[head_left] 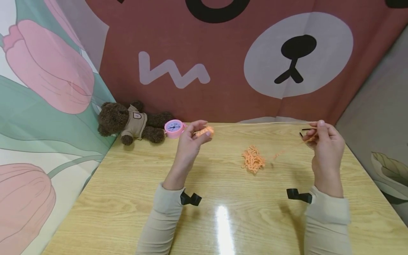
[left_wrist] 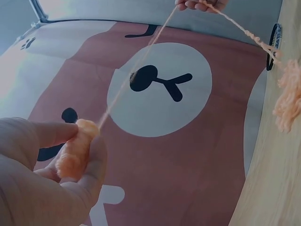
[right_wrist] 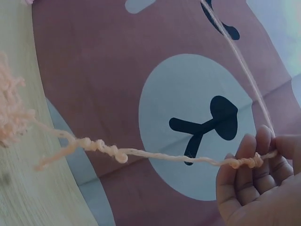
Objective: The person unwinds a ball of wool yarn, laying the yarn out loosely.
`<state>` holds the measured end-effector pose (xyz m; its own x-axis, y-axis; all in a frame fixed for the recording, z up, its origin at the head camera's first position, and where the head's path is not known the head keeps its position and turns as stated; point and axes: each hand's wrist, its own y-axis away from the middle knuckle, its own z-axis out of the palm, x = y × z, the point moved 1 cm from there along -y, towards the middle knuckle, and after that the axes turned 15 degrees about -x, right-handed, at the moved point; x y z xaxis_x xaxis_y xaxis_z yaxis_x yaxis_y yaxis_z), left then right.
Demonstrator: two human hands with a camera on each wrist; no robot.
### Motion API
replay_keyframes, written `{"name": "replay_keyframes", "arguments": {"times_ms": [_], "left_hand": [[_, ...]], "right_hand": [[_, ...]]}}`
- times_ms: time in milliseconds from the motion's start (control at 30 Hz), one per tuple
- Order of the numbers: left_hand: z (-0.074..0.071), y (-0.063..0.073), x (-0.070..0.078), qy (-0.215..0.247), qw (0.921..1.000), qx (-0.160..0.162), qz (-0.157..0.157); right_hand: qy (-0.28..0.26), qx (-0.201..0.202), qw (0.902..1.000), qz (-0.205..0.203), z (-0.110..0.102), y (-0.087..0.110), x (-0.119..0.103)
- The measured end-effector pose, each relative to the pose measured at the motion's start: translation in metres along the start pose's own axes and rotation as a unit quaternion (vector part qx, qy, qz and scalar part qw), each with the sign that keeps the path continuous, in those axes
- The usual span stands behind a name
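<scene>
My left hand [head_left: 188, 147] holds a small wound bundle of orange yarn [left_wrist: 77, 153] between thumb and fingers, raised over the table. From the bundle a thin strand [head_left: 264, 123] runs taut across to my right hand [head_left: 328, 150], also raised. There the thumb and index finger pinch the strand, as the right wrist view shows. A kinked length of yarn [right_wrist: 188, 158] lies over the other fingers and slopes down to a loose, tangled yarn pile [head_left: 253, 159] on the table between the hands. Two short dark strips [head_left: 307, 129] show beside the right fingertips in the head view.
At the back left of the wooden table [head_left: 127, 198] lies a brown teddy bear [head_left: 135, 122] in a beige shirt. A pink round alarm clock [head_left: 174, 128] stands next to it, just behind my left hand. Printed cloth [head_left: 223, 99] hangs along the back.
</scene>
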<state>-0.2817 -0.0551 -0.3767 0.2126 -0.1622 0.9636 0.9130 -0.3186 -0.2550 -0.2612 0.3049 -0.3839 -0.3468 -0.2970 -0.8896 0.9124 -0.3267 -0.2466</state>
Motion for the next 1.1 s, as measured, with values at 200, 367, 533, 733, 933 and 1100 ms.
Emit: {"name": "replay_keyframes", "arguments": {"times_ms": [200, 367, 533, 733, 933, 1100], "left_hand": [[-0.006, -0.001, 0.0, -0.023, 0.9996, 0.018, 0.001], [-0.008, -0.001, 0.002, -0.013, 0.9994, 0.03, 0.012], [-0.008, 0.0, 0.002, -0.009, 0.9996, 0.025, 0.012], [-0.002, 0.0, 0.0, -0.009, 0.9999, -0.002, -0.009], [0.007, 0.001, -0.004, -0.032, 0.9987, -0.036, -0.019], [0.016, 0.003, -0.006, -0.072, 0.9923, -0.096, -0.031]], "right_hand": [[-0.054, 0.025, 0.9982, -0.009, -0.01, -0.002, -0.003], [-0.069, 0.043, 0.9967, -0.004, -0.018, -0.002, -0.005], [0.007, 0.003, 0.9992, 0.039, -0.022, -0.002, -0.002], [0.308, -0.123, 0.939, 0.089, -0.013, -0.003, 0.014], [0.425, -0.212, 0.8767, 0.078, 0.024, 0.004, 0.029], [0.412, -0.338, 0.8449, 0.04, 0.062, 0.018, 0.042]]}}
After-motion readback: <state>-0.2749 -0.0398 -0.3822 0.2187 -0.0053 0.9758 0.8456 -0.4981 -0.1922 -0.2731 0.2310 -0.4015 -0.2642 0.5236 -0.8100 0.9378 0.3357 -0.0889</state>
